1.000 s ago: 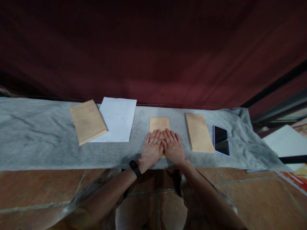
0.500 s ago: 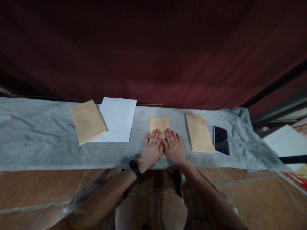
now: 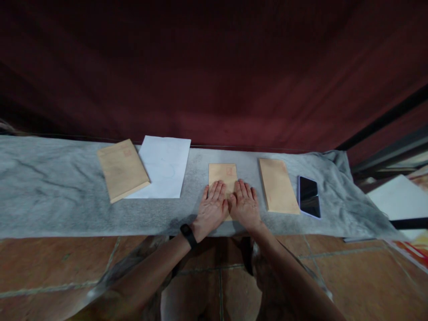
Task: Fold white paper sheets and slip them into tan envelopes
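Note:
A brown paper envelope (image 3: 220,173) with a red printed mark lies upright on the grey cloth in front of me, its lower half mostly covered. My left hand (image 3: 214,205) rests flat on its left side, fingers stretched forward; a black band is on that wrist. Across the right side lies my right hand (image 3: 245,205), palm down with its fingers extended past the envelope's right edge. The thumbs are close together over the middle. To the right of my right hand is a stack of brown envelopes (image 3: 279,186).
A purple-edged phone (image 3: 309,196) lies beyond the right-hand stack. On the left, more brown envelopes (image 3: 123,171) overlap white paper sheets (image 3: 165,167). The grey cloth (image 3: 67,214) covers a narrow bench against a dark red curtain (image 3: 214,80). Tiled floor (image 3: 354,267) shows below.
My right hand has slid slightly to the right across the envelope, widening the gap between the hands. My left hand stays in place.

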### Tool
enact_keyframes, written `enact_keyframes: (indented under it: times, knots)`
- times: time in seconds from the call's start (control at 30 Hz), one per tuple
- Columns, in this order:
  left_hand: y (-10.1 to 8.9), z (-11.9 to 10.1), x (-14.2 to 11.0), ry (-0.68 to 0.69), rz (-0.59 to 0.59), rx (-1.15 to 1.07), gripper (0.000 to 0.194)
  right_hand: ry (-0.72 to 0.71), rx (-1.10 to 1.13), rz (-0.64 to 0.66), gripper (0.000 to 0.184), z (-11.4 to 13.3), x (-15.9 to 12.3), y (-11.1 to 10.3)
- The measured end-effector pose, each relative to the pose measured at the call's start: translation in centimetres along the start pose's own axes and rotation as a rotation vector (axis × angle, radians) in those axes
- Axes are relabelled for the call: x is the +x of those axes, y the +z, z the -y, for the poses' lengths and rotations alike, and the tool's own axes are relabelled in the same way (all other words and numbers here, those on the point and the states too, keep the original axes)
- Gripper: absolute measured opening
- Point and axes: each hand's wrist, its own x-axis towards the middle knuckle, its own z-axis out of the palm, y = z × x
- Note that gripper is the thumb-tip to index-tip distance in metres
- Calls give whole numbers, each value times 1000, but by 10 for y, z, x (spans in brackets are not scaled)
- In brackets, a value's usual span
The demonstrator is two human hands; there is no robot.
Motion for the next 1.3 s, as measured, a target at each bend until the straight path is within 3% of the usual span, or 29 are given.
enact_keyframes:
  times: [0.3,1.3]
  knots:
    - [-2,0,0,12,20,-1,59,-164,32,126,54,-1,2,-3]
    - [-9,8,8,-111,26,3,57,-122,44,74,53,3,3,-4]
